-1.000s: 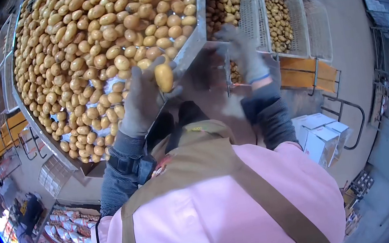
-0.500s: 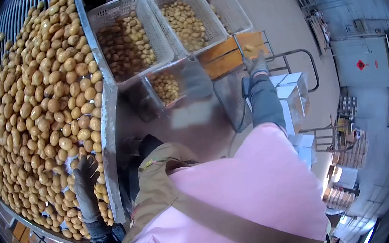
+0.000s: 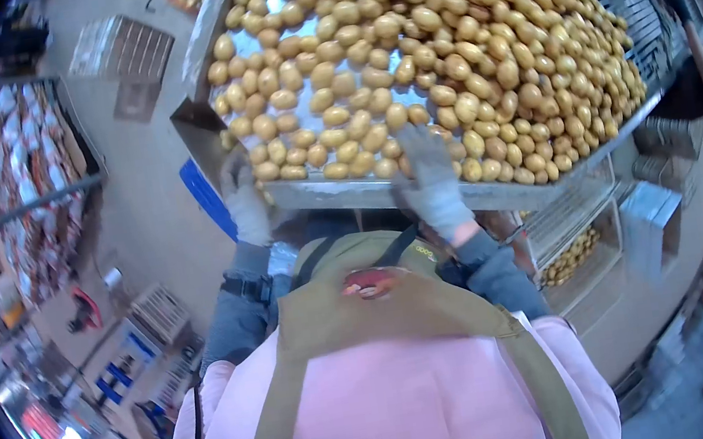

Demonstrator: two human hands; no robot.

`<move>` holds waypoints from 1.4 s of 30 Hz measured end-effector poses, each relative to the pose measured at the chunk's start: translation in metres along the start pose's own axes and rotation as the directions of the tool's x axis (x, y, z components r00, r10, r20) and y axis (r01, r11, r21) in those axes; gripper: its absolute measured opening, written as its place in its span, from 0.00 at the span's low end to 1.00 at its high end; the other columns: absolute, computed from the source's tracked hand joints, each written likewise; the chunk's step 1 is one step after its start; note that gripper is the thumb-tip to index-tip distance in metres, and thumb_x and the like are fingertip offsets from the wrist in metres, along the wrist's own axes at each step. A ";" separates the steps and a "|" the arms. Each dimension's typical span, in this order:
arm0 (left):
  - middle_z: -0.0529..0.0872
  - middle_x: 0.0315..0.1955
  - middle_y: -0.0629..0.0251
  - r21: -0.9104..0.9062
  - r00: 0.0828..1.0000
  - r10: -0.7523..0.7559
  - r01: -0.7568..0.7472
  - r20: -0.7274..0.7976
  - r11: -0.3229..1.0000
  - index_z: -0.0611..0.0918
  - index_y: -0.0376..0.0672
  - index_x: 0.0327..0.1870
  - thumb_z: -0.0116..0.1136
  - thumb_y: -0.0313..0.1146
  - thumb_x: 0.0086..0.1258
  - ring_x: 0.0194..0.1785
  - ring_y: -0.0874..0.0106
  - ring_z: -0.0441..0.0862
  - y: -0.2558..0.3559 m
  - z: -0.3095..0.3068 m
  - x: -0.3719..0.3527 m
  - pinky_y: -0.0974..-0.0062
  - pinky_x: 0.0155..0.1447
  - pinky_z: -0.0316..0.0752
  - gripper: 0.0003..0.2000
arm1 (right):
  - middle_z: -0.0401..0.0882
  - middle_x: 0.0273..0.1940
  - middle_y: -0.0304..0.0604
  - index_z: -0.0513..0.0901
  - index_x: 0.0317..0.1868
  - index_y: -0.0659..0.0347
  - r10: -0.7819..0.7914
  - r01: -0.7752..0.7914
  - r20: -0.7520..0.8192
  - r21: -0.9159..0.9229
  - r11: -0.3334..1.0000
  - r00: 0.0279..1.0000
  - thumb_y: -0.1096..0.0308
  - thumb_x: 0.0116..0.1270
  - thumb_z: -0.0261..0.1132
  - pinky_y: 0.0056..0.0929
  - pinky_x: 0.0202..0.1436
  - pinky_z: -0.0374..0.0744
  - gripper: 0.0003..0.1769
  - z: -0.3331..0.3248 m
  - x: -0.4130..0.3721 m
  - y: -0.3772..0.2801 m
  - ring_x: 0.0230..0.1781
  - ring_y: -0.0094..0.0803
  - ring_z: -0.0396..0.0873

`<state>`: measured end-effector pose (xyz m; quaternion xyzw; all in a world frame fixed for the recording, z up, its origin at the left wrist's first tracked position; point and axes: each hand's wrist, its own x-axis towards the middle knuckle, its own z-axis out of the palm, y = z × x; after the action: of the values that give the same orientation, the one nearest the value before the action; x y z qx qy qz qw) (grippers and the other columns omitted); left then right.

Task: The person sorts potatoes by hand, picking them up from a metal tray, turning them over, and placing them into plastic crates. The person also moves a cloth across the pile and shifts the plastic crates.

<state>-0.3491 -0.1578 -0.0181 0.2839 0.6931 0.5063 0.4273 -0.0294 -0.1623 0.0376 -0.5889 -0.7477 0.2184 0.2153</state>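
potatoes [image 3: 437, 64] fill the metal table [image 3: 339, 192] just above both hands; right hand [image 3: 432, 181] lies spread, empty, on the nearest ones, left hand [image 3: 245, 200] at the table's left corner, grip unclear

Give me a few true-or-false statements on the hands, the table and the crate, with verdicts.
1. The left hand and the right hand both wear grey gloves. True.
2. The right hand holds one potato lifted clear of the table. False: it lies spread on the potatoes at the near edge.
3. The table is metal and covered with potatoes. True.
4. The crate below the table is empty. False: it holds potatoes.
5. The left hand is at the table's near edge. True.
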 end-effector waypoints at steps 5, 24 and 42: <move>0.68 0.72 0.48 -0.464 0.963 -0.217 0.267 0.159 0.845 0.67 0.37 0.74 0.48 0.34 0.79 0.75 0.58 0.67 0.030 0.010 0.016 0.65 0.77 0.64 0.25 | 0.59 0.79 0.46 0.66 0.77 0.51 -0.157 0.244 0.218 -0.462 0.853 0.963 0.47 0.70 0.60 0.68 0.79 0.47 0.38 0.071 0.084 0.037 0.82 0.45 0.54; 0.72 0.70 0.57 -0.084 0.983 -0.007 0.022 0.181 0.996 0.73 0.37 0.70 0.54 0.27 0.74 0.71 0.65 0.71 -0.034 0.000 0.106 0.72 0.74 0.66 0.23 | 0.65 0.76 0.45 0.75 0.72 0.44 -0.236 0.350 0.313 -0.384 0.854 0.920 0.48 0.67 0.67 0.61 0.74 0.59 0.33 0.061 0.082 0.001 0.76 0.53 0.60; 0.74 0.70 0.51 0.336 0.974 -0.199 0.152 0.111 0.930 0.69 0.47 0.76 0.62 0.38 0.74 0.70 0.66 0.72 0.002 -0.002 0.112 0.70 0.71 0.70 0.30 | 0.69 0.73 0.39 0.77 0.67 0.52 -0.333 0.466 0.526 -0.140 0.874 0.783 0.60 0.64 0.66 0.60 0.77 0.59 0.29 0.090 0.082 -0.036 0.76 0.46 0.62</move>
<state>-0.4043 -0.0652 -0.0500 0.3229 0.7573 0.3232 0.4668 -0.1278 -0.0969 -0.0093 -0.3645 -0.9077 0.2074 -0.0179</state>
